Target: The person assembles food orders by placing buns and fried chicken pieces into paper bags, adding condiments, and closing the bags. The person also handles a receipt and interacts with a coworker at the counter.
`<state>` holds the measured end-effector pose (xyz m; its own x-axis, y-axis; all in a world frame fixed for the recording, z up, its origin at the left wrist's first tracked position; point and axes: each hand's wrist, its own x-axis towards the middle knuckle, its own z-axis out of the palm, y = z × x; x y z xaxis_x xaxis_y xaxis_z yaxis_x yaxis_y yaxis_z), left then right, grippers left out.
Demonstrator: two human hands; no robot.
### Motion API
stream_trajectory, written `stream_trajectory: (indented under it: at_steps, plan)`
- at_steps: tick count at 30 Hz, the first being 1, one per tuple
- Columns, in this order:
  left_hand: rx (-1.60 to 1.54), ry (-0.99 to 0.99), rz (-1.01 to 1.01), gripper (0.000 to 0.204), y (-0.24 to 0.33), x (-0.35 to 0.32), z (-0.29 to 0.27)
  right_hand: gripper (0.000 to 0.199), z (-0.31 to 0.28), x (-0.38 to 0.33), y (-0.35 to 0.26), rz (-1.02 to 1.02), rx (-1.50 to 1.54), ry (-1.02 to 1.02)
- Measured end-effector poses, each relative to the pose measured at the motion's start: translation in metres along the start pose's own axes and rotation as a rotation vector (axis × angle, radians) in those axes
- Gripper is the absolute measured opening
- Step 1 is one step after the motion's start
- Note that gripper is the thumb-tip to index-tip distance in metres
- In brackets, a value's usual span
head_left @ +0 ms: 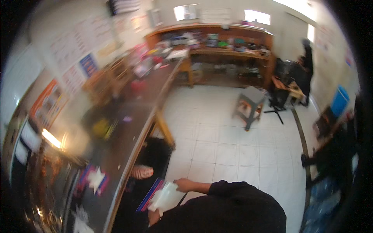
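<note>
Low in the picture, in front of my body, I hold a pale, flat, sheet-like piece with an uneven outline. A strip with blue and red edges shows along its left side. My right hand is closed on its upper right corner. Nearer to me, my left hand grips its lower edge, its fingers partly hidden. On the long dark table to the left lies a white star-shaped piece on something blue and pink. Motion blur hides finer detail.
A wooden shelf unit full of small items stands at the back. A grey stool is on the white tiled floor. Another person is at the far right. A blue container and large bottles line the right side.
</note>
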<state>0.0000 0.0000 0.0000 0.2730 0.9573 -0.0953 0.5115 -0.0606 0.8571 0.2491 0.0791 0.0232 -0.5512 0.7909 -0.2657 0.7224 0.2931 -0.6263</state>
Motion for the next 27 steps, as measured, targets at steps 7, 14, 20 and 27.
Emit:
stream_trajectory:
  at_steps: [7,14,20,27]
  plan:
    - [-0.829,0.161,-0.387,0.055,-0.053,-0.024,-0.013,0.032,-0.011,0.034,0.024,0.042,0.055,0.195]
    - [-1.085,0.452,-0.54,0.05,-0.043,-0.117,-0.069,0.045,0.01,0.077,-0.06,0.037,0.644,-0.232]
    - [-1.01,0.618,-0.525,0.045,-0.073,-0.146,-0.124,0.052,0.046,0.152,-0.11,0.046,0.716,-0.403]
    - [-0.916,1.074,-0.448,0.05,-0.106,-0.166,-0.173,0.033,0.086,0.275,-0.128,-0.35,0.325,0.011]
